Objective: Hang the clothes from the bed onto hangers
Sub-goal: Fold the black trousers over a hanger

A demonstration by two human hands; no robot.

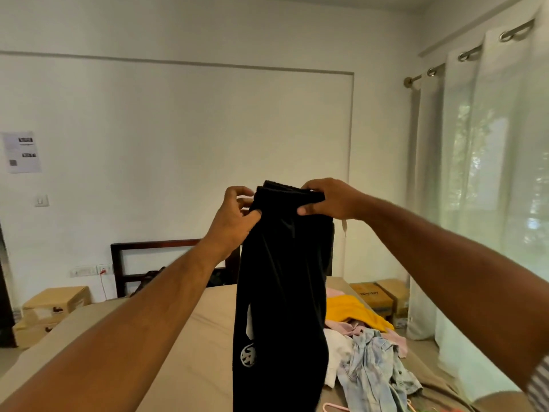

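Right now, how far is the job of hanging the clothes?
Nothing hung shows in this view. In hand: the left hand and right hand grip the top edge of a black garment above the bed; no hanger is visible in it. Remaining: a yellow garment, a denim shirt and other pieces lie heaped on the bed, beside a pink hanger.

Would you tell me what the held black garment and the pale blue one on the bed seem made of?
The black garment is probably a soft matte knit, since it drapes in smooth folds with little sheen. The pale blue garment is likely washed denim, given its faded, mottled surface and visible seams.
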